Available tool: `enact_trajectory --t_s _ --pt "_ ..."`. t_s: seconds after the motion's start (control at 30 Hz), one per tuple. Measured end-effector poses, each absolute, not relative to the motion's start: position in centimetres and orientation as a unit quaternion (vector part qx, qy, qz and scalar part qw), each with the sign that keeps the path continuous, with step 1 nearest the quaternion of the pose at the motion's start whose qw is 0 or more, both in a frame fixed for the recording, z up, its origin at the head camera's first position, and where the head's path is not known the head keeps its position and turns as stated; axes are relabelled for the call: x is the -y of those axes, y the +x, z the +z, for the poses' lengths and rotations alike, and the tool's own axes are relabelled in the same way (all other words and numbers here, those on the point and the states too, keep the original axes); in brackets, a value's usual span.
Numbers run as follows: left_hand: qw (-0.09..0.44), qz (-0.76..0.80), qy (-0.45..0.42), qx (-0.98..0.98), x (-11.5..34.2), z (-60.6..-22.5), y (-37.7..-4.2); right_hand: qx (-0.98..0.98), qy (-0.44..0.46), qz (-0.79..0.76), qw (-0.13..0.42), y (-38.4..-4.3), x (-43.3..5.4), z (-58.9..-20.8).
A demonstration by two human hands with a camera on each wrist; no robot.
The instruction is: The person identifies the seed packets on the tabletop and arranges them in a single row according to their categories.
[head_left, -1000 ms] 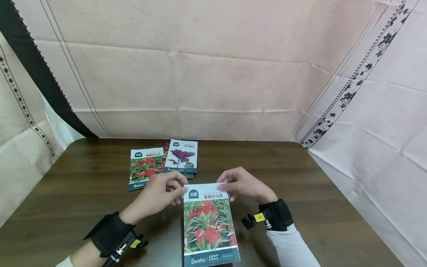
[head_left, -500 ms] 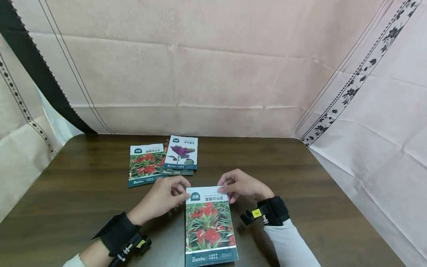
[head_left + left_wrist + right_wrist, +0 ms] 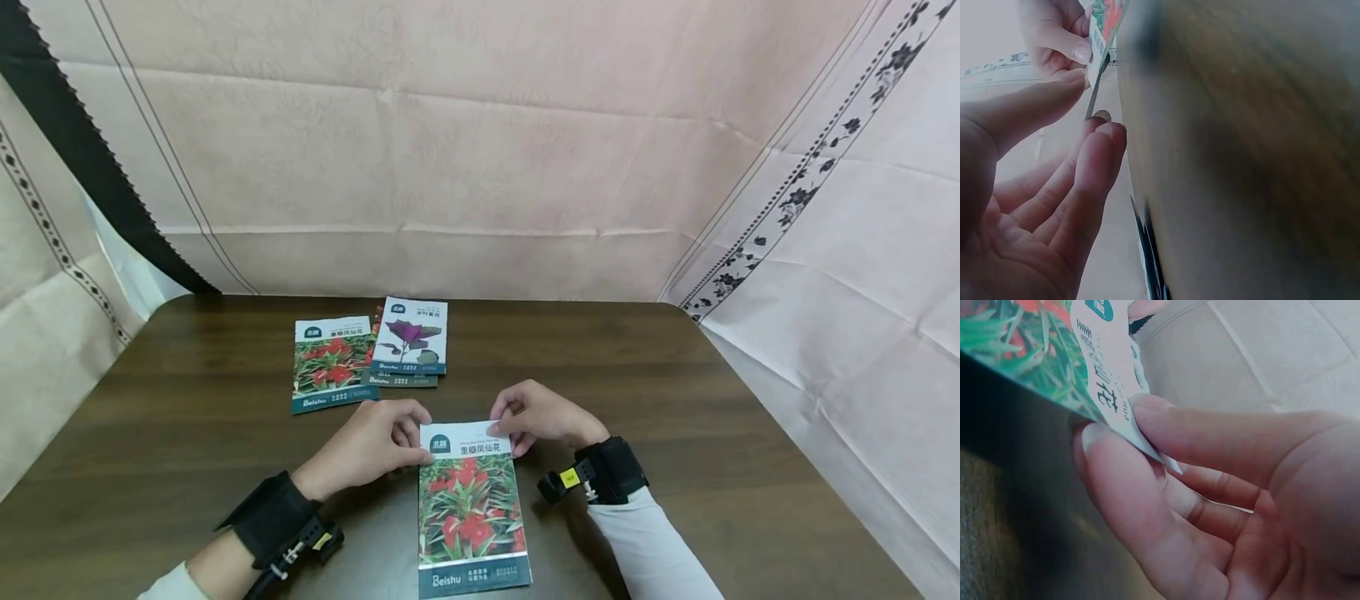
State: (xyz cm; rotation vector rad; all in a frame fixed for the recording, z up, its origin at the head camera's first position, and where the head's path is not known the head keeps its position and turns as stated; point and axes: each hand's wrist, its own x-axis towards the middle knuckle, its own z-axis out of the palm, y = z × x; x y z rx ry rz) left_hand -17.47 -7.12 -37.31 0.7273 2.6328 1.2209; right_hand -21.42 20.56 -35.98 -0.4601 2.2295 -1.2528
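Note:
A seed packet (image 3: 471, 508) with red flowers and a teal band marked Beishu is held up by its top corners, near the table's front. My left hand (image 3: 375, 442) pinches its top left corner between thumb and fingers. At the top right corner, my right hand (image 3: 547, 415) grips it the same way. The right wrist view shows the right thumb (image 3: 1210, 434) on the printed front and a finger behind the packet. In the left wrist view the packet (image 3: 1099, 81) appears edge-on, thin and flat.
Further back on the brown table (image 3: 600, 350) lie several more packets: a red-flowered packet (image 3: 330, 367) at the left, and a purple-plant packet (image 3: 410, 337) overlapping others beside it. A pale cloth (image 3: 465, 167) hangs behind the table. Each wrist wears a black strap with a small camera.
Both hands keep hold of the packet, which has dropped slightly at its top edge. The left thumb sits a little further onto its front. The head view has shifted slightly.

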Motion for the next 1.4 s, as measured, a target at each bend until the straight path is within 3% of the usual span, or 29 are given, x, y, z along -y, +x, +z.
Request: enact_trajectory --t_s 0.37,1.23,1.4 --pt "0.078 0.395 0.232 -0.885 6.8 -37.2 -17.4 -0.851 -0.168 -0.417 0.273 -21.4 -20.0 -36.3" --pt "0.082 0.318 0.263 -0.907 7.1 -36.4 -16.8 -0.918 -0.226 -0.28 0.163 -21.1 -18.8 -36.9" --pt "0.11 0.265 0.297 -0.911 6.6 -35.6 -15.8 -0.923 -0.233 -0.267 0.148 -21.1 -18.8 -36.9"
